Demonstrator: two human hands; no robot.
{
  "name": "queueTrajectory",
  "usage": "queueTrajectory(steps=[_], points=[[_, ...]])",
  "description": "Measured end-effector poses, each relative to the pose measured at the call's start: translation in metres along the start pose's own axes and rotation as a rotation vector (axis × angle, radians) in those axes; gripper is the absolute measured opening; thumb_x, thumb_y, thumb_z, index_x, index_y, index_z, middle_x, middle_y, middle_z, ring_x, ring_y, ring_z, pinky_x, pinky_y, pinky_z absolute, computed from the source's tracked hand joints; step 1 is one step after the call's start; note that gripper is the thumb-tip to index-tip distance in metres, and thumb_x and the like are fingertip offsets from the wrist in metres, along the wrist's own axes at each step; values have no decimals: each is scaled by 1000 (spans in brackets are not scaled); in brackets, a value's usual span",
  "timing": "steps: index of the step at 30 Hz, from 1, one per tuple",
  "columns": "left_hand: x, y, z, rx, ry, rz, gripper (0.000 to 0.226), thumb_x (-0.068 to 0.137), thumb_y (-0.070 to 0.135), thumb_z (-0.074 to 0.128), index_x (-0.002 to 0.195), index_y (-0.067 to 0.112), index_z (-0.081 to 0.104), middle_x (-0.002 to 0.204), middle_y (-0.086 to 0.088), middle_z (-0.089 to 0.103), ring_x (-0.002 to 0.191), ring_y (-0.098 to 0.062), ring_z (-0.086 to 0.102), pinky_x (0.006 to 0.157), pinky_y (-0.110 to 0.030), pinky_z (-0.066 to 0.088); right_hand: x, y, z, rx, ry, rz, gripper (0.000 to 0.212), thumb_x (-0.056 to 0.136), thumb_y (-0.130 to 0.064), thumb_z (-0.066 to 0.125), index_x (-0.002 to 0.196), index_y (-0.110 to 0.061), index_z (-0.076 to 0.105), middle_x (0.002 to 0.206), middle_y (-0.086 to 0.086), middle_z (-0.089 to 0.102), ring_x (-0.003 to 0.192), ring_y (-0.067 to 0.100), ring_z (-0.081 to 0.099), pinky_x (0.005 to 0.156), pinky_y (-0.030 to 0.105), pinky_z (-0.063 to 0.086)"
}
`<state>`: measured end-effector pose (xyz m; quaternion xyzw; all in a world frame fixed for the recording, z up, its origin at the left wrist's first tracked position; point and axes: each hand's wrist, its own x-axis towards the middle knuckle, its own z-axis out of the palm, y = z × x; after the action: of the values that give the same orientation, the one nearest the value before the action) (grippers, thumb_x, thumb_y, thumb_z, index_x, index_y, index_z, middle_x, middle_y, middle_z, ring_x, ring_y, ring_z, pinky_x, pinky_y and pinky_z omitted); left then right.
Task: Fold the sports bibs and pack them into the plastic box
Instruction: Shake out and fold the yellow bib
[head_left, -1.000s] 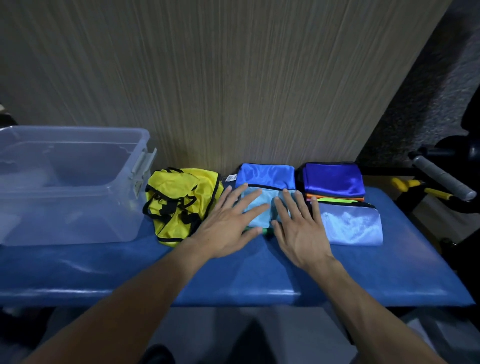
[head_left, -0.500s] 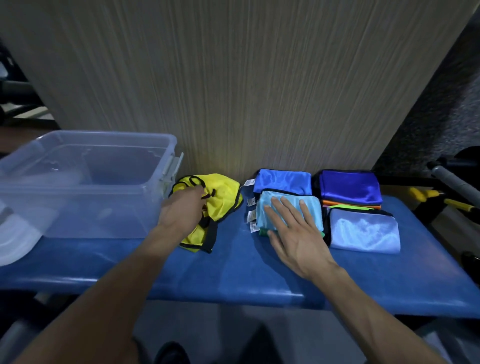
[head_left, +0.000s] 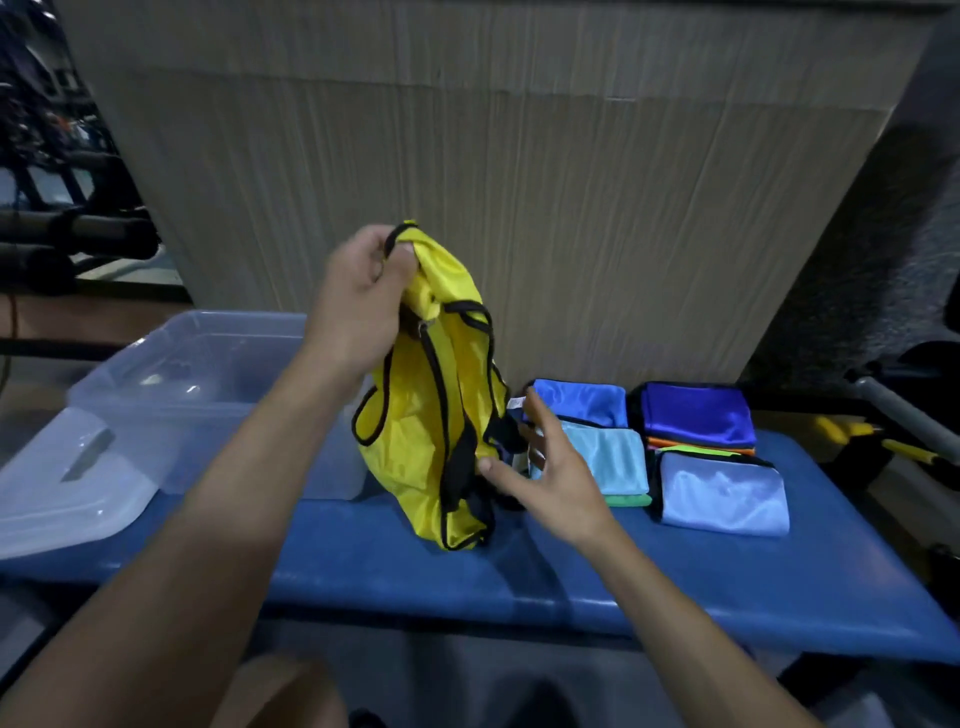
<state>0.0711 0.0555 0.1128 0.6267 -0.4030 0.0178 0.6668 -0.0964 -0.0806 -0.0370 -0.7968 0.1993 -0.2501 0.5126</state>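
Note:
My left hand (head_left: 363, 296) grips the top of a yellow bib with black trim (head_left: 431, 410) and holds it up, its lower end hanging just above the blue bench (head_left: 675, 577). My right hand (head_left: 545, 467) reaches toward the bib's lower right edge with fingers spread; the thumb touches the black trim. Folded bibs lie to the right: a blue one (head_left: 576, 402), a light blue one (head_left: 613, 457), a purple one (head_left: 696, 415) and a pale blue one (head_left: 727, 493). The clear plastic box (head_left: 208, 384) stands at the left with nothing visible inside.
The box's clear lid (head_left: 67, 493) lies at the bench's left end. A tan panel wall (head_left: 571, 208) rises right behind the bench. Gym equipment bars (head_left: 72, 234) show at far left, and a grey handle with yellow parts (head_left: 893, 421) sits at far right.
My left hand has lifted the yellow bib off the bench to about head-of-box height. My right hand left the light blue folded bib and moved to the hanging bib.

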Motion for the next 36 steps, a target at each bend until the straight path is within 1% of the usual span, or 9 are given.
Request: queueTrajectory(steps=[2,5,14,17,21,23,27,32,36], points=[[11,23,-3,-99,-1,-22,19,107,20,45,99,15,61,80,1,61,73,-10,58,68,-29,48,7,-17,-2,40,16,11,104,80,-37,84,161,-32,18,133,-42,35,131,-11,39,96,-3,35],[21,53,-4,-228,-53,-59,23,108,22,43,96,13,61,81,-5,58,74,-15,56,69,-33,48,15,-38,-2,98,-21,-29,97,83,-23,85,160,-32,26,139,-34,46,125,-16,48,108,15,41],[43,113,-23,-513,147,-121,35,108,25,49,74,19,54,58,4,55,54,-11,57,64,-29,52,21,-110,-19,374,-88,-49,13,96,-12,66,107,-10,74,103,8,78,92,19,74,81,33,61],[53,123,-32,-527,225,-77,29,110,25,44,83,18,50,68,-2,63,59,-18,68,65,-35,59,22,-129,-38,588,-66,46,17,98,-16,62,108,-7,72,105,15,77,88,21,75,76,33,62],[56,104,-29,-274,193,-54,23,104,33,52,87,17,51,94,-13,59,97,-39,72,86,-49,61,22,-137,-42,477,-106,106,27,100,-22,62,116,-2,69,111,16,75,102,28,73,90,40,60],[57,80,-31,-90,211,-69,23,96,39,56,85,20,52,87,-5,55,89,-27,66,88,-55,58,22,-137,-42,459,-64,114,30,101,-23,62,120,0,68,113,16,75,108,31,72,97,45,57],[50,49,-45,-46,311,-108,18,107,29,51,97,14,55,83,0,57,78,-16,59,70,-38,58,28,-138,-50,334,-3,49,30,102,-22,61,116,3,68,113,19,74,100,25,72,97,45,54],[51,15,-74,-8,291,-224,14,99,27,62,86,23,59,82,-1,64,82,-24,63,88,-60,57,42,-140,-50,297,-11,52,26,104,-16,57,118,1,69,108,14,76,93,22,70,89,36,58],[48,11,-74,235,127,-227,24,95,10,67,114,16,55,99,-6,64,92,-29,64,94,-45,53,56,-153,-40,306,-36,38,22,104,-12,55,114,3,69,99,12,74,85,20,68,83,35,56]])
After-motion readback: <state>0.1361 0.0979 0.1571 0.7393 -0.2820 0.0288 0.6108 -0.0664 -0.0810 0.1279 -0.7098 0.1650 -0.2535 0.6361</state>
